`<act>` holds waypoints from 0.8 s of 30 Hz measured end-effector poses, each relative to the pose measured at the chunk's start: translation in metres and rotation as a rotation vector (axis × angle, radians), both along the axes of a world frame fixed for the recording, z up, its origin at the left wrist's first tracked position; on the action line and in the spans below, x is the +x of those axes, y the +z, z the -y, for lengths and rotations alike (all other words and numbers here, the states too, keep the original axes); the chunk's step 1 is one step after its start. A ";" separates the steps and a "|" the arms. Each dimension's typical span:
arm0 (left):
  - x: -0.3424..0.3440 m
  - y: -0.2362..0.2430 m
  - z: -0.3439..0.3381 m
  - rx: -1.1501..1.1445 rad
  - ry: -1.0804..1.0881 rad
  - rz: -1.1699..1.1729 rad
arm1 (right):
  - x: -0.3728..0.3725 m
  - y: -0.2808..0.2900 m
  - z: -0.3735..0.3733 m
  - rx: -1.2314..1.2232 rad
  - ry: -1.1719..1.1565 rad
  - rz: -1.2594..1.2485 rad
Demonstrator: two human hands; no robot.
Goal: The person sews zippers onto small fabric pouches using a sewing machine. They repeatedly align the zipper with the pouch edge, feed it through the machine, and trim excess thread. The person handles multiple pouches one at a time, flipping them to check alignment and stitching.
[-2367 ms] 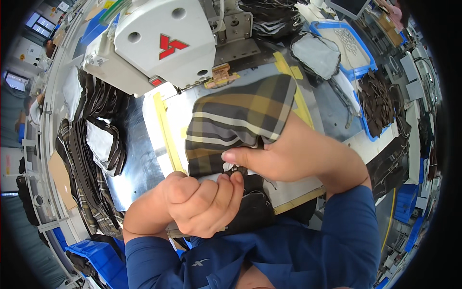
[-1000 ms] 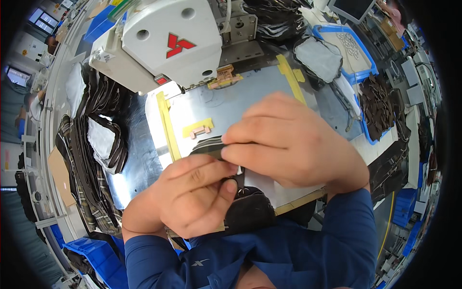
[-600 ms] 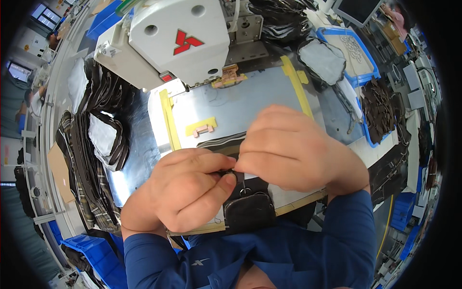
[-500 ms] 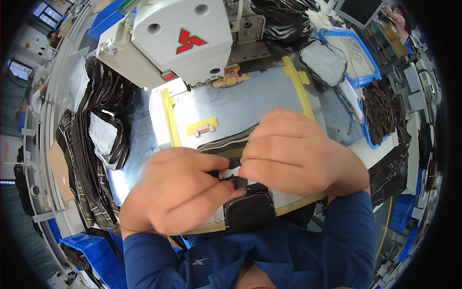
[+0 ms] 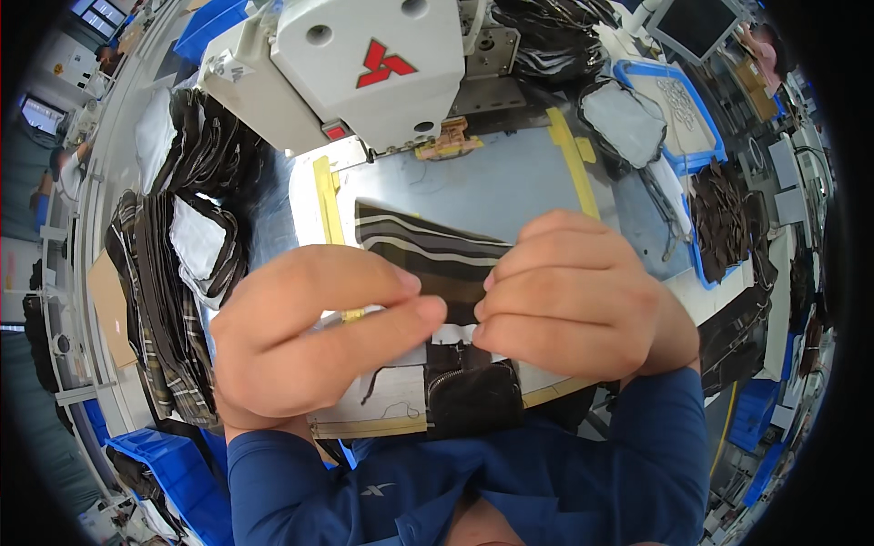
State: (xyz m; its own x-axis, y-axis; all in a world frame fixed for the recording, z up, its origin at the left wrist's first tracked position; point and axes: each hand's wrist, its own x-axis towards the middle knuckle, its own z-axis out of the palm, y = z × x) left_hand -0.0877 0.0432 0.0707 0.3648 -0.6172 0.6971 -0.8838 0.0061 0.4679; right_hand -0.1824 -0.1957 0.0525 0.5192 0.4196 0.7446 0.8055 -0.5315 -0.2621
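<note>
A striped brown, black and grey fabric piece (image 5: 437, 247) lies over the metal plate of a white sewing machine (image 5: 369, 68), spread between my hands. My right hand (image 5: 574, 300) is closed, its fingertips pinching the fabric's right edge beside a small white strip (image 5: 452, 335). My left hand (image 5: 314, 318) is at the fabric's left side, thumb and forefinger brought close together; whether cloth is between them is hidden. Just below, a black piece with a curved zipper (image 5: 473, 399) hangs over the table's near edge.
Stacks of dark and plaid cut fabric (image 5: 159, 300) lie at left. To the right are a blue tray of small metal parts (image 5: 669, 100), a pile of brown fabric strips (image 5: 719, 218) and scissors (image 5: 663, 205). Yellow tape (image 5: 572, 164) borders the plate. A blue bin (image 5: 173, 469) stands lower left.
The striped fabric has opened out upward and now shows more of its stripes. My left hand has moved left and off the zippered piece; my right hand has shifted slightly right.
</note>
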 end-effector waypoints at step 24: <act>0.013 -0.022 0.013 -0.037 -0.343 -0.214 | 0.005 -0.007 -0.001 0.275 0.112 -0.269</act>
State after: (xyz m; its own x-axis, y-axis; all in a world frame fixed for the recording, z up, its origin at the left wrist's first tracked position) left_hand -0.0747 0.0299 0.0485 0.2811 -0.7045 0.6517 -0.7100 0.3043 0.6351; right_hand -0.1775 -0.1949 0.0458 0.6731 0.2892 0.6807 0.7379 -0.3247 -0.5917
